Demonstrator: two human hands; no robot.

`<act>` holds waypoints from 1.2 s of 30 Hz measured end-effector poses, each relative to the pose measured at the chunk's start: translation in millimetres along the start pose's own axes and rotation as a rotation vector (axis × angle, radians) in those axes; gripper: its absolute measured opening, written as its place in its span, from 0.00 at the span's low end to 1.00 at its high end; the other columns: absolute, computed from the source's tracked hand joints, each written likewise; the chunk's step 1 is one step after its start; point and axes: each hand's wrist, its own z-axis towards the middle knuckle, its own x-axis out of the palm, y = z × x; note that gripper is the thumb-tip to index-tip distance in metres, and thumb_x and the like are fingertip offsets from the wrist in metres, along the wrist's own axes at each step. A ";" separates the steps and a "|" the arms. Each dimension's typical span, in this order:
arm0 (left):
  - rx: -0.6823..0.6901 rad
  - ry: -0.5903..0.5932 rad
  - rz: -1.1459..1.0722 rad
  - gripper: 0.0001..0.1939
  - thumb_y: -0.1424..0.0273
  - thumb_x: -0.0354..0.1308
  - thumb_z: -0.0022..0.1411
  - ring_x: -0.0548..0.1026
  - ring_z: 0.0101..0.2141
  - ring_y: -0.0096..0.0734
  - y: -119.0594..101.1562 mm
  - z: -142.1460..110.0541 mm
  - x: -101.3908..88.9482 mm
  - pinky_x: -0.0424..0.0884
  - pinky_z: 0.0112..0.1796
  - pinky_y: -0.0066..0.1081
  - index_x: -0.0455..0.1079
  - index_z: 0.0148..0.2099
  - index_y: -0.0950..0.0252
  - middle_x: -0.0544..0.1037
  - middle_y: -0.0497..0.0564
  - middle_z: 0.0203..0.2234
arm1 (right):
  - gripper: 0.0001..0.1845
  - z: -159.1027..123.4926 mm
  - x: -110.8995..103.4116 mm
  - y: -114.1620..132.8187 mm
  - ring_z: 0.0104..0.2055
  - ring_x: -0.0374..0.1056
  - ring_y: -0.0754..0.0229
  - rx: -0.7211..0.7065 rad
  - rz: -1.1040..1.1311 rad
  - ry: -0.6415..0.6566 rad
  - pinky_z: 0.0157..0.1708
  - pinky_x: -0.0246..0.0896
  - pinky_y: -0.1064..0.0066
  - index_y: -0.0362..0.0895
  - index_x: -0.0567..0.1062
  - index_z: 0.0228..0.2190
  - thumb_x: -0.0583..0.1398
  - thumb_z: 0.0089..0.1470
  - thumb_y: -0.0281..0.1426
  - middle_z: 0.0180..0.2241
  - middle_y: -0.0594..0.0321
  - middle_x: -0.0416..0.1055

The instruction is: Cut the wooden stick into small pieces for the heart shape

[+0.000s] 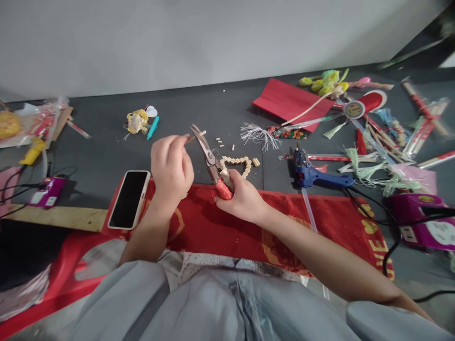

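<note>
two hands are at work here: your left hand (172, 163) is pinched almost closed, thumb and fingertips on a thin pale stick (203, 133), and your right hand (243, 196) is wrapped around the red-covered handle of the pliers (209, 156). the stick crosses the pliers near their tips, its far end poking out beyond them; you can't tell from here whether the metal has bitten through, so that cut looks not yet done. what you have made so far seems to be the heart-shaped outline (246, 161) of small pale pieces, flat on the table (170, 118) just beyond your right hand. part of its near left side hides behind the pliers and your fingers, so whether it closes is unclear, and its middle is unfilled. a few loose bits (233, 148) lie near it, and a small clump (256, 162) sits just beside it, apparently not yet joined on. the glue gun (313, 176) rests off to your right, out of your hands.
</note>
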 end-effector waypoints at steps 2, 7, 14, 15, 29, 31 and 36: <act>0.018 0.026 0.032 0.16 0.67 0.44 0.70 0.72 0.51 0.43 2.8 1.4 3.8 0.62 0.55 0.44 0.67 0.54 0.63 0.76 0.59 0.46 | 0.20 0.0 -0.3 -0.5 0.27 0.62 0.59 0.002 -0.017 -0.001 0.28 0.54 0.68 0.49 0.54 0.31 0.59 0.38 0.38 0.25 0.70 0.62; 0.045 0.036 0.120 0.15 0.66 0.44 0.70 0.76 0.43 0.39 13.3 5.2 6.0 0.69 0.46 0.37 0.71 0.47 0.63 0.79 0.56 0.40 | 0.20 -1.9 1.1 0.2 0.29 0.64 0.58 0.011 -0.062 0.016 0.29 0.56 0.68 0.49 0.55 0.32 0.59 0.39 0.39 0.27 0.68 0.65; 0.162 0.189 0.130 0.13 0.74 0.48 0.65 0.78 0.35 0.32 27.8 13.1 -11.9 0.71 0.37 0.30 0.74 0.41 0.61 0.80 0.50 0.31 | 0.21 -5.7 3.9 3.1 0.33 0.69 0.53 -0.002 -0.112 0.047 0.33 0.60 0.65 0.48 0.56 0.35 0.59 0.40 0.38 0.31 0.62 0.69; 0.168 0.195 0.120 0.13 0.75 0.48 0.63 0.78 0.33 0.31 28.8 14.2 -14.2 0.71 0.35 0.29 0.74 0.39 0.61 0.80 0.49 0.29 | 0.21 -6.0 4.2 2.8 0.34 0.69 0.53 -0.006 -0.120 0.049 0.33 0.60 0.65 0.48 0.56 0.35 0.59 0.40 0.38 0.31 0.62 0.69; -0.003 0.422 -0.290 0.12 0.77 0.54 0.59 0.69 0.20 0.17 35.6 23.9 -43.9 0.65 0.23 0.21 0.73 0.25 0.64 0.75 0.42 0.20 | 0.20 -9.8 6.5 1.5 0.32 0.65 0.57 -0.124 -0.199 0.096 0.32 0.57 0.67 0.48 0.53 0.32 0.59 0.41 0.38 0.34 0.60 0.68; -0.013 0.441 -0.256 0.12 0.75 0.54 0.60 0.70 0.21 0.18 33.7 24.4 -44.3 0.64 0.24 0.22 0.72 0.25 0.64 0.75 0.43 0.20 | 0.20 -10.9 4.6 3.3 0.29 0.63 0.60 -0.101 -0.179 0.121 0.30 0.55 0.68 0.48 0.52 0.32 0.59 0.42 0.38 0.32 0.63 0.67; 0.006 0.450 -0.162 0.13 0.70 0.52 0.63 0.71 0.24 0.22 32.9 22.8 -37.6 0.65 0.28 0.25 0.72 0.27 0.64 0.77 0.46 0.24 | 0.19 -10.8 -0.8 6.5 0.25 0.56 0.63 -0.030 -0.180 0.153 0.27 0.49 0.70 0.49 0.52 0.29 0.59 0.42 0.39 0.26 0.68 0.63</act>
